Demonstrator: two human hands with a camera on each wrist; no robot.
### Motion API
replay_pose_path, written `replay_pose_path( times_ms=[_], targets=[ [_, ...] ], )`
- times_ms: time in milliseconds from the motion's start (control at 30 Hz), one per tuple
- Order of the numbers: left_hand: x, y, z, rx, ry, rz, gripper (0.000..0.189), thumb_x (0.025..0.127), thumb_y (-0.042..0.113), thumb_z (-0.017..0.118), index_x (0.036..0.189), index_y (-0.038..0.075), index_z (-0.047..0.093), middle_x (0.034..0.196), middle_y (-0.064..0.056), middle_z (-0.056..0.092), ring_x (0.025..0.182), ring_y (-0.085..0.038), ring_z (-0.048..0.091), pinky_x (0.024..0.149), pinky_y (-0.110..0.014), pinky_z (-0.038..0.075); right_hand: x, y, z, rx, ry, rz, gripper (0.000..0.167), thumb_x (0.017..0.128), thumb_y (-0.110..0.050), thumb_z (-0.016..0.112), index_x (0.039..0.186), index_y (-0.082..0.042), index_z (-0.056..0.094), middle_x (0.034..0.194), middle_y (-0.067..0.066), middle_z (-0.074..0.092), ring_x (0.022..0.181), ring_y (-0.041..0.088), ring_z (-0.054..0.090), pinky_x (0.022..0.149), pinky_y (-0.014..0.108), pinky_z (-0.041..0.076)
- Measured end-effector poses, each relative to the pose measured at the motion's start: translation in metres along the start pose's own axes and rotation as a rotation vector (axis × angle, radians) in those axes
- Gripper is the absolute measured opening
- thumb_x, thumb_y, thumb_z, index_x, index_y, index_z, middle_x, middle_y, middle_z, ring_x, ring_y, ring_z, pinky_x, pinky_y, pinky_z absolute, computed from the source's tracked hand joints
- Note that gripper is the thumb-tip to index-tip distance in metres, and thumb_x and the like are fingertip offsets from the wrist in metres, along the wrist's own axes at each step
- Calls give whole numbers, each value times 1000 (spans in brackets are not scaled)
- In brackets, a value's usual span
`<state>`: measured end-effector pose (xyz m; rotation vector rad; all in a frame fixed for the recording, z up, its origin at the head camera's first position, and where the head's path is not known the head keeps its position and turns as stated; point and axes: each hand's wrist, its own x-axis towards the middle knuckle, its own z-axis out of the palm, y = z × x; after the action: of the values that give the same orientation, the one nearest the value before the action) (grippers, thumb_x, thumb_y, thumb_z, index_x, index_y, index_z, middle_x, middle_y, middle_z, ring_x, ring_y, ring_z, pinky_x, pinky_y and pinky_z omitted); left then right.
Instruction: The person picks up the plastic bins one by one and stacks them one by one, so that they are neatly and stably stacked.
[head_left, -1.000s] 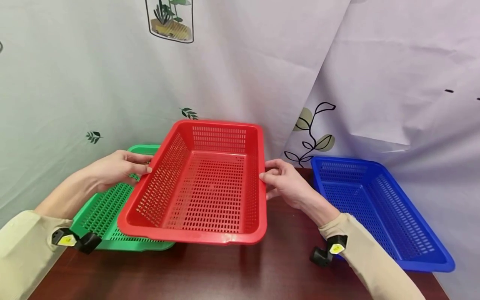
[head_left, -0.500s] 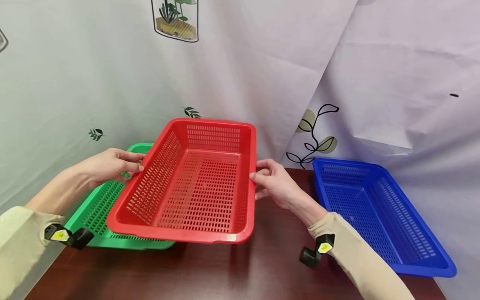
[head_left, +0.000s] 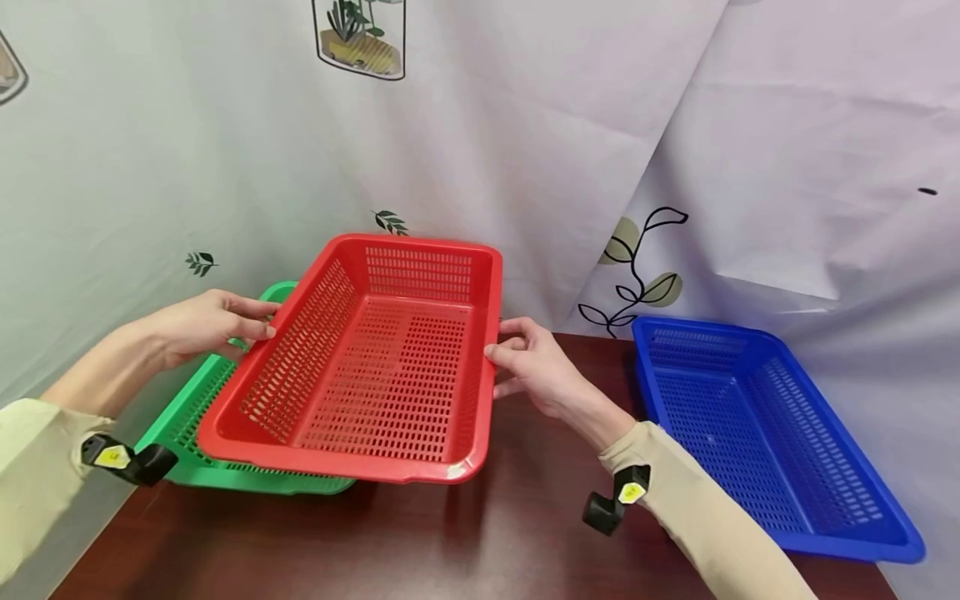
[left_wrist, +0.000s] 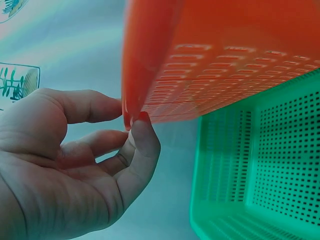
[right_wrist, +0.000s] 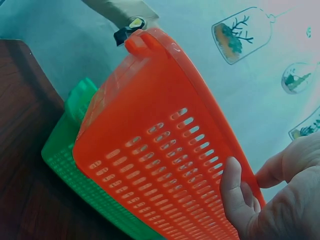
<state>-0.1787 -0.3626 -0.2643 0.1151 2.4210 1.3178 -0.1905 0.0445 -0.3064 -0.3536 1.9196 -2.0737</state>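
A red perforated plastic basket [head_left: 382, 367] hangs between my two hands, partly over a green basket [head_left: 187, 417]. My left hand [head_left: 206, 325] pinches its left rim, and the left wrist view shows the thumb and fingers [left_wrist: 142, 145] on either side of that rim. On the opposite side my right hand [head_left: 536, 367] grips the right rim; in the right wrist view its fingers [right_wrist: 231, 185] lie against the outer wall. The red basket has nothing in it. It hides most of the green basket, which rests on the table below.
A blue basket [head_left: 750, 433] of the same kind stands at the right of the dark brown table [head_left: 375, 542]. Behind everything hangs a pale printed cloth [head_left: 525, 150], with folds close to the baskets' far rims.
Both hands have carried the red basket to the left, farther over the green one. The view has also turned slightly, so the blue basket appears a little more to the right.
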Motion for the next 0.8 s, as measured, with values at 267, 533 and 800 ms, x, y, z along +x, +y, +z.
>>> replay_pose_path(
  times_ms=[267, 533, 800],
  targets=[
    [-2, -5, -9, 34, 11, -33, 61, 102, 12, 55, 150, -14, 28, 126, -20, 63, 98, -28, 67, 83, -45, 57, 6, 2, 13, 22, 3, 10, 40, 94, 5, 57, 130, 9, 41, 97, 28, 61, 65, 19, 68, 54, 36, 59],
    [-8, -11, -20, 64, 31, -45, 61, 102, 12, 55, 150, -14, 27, 127, -22, 63, 100, -26, 67, 85, -46, 56, 12, 4, 27, 40, -10, -5, 38, 94, 5, 56, 128, 8, 41, 100, 31, 61, 67, 20, 68, 55, 37, 60],
    [-14, -14, -28, 112, 35, -57, 61, 102, 10, 53, 150, -16, 25, 128, -23, 61, 103, -23, 66, 91, -51, 53, 15, 6, 37, 57, -23, -12, 38, 93, 6, 56, 128, 8, 40, 102, 33, 60, 68, 20, 68, 56, 38, 60]
  ],
)
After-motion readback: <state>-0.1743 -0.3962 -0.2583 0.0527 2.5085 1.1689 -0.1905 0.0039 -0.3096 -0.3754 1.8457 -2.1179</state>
